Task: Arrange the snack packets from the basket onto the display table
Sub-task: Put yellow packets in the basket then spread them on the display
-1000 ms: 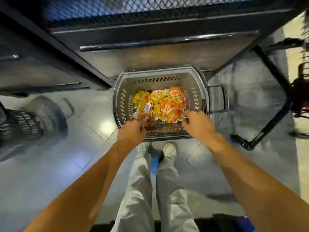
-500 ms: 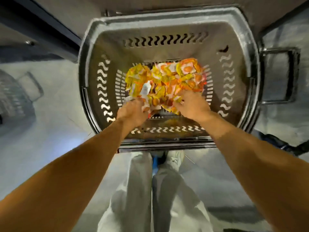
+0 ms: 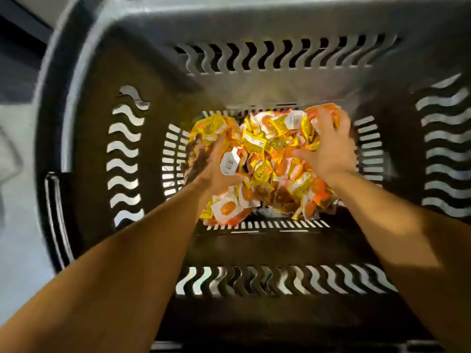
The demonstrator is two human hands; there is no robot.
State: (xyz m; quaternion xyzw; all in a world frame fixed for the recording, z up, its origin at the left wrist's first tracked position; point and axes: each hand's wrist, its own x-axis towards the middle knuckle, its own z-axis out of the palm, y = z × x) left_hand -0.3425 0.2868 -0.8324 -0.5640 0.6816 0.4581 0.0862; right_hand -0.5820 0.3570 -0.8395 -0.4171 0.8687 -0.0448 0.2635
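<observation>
Left hand [image 3: 216,165], palm down, fingers buried in small yellow-and-orange plastic snack packets [image 3: 267,154]; its grip cannot be told. Right hand [image 3: 328,149] spread, fingers curled over packets at the far right. All lie heaped in the grey slotted plastic basket [image 3: 254,42]. Step judged: gathering a handful; next, close and lift clear

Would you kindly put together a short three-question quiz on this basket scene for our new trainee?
1. True or false: the snack packets lie inside the basket.
2. Which hand is in the pile? A: left hand only. B: right hand only. C: both.
3. Fill in: the right hand grips packets at the pile's ____ right corner.
Key: 1 true; 2 C; 3 far.
</observation>
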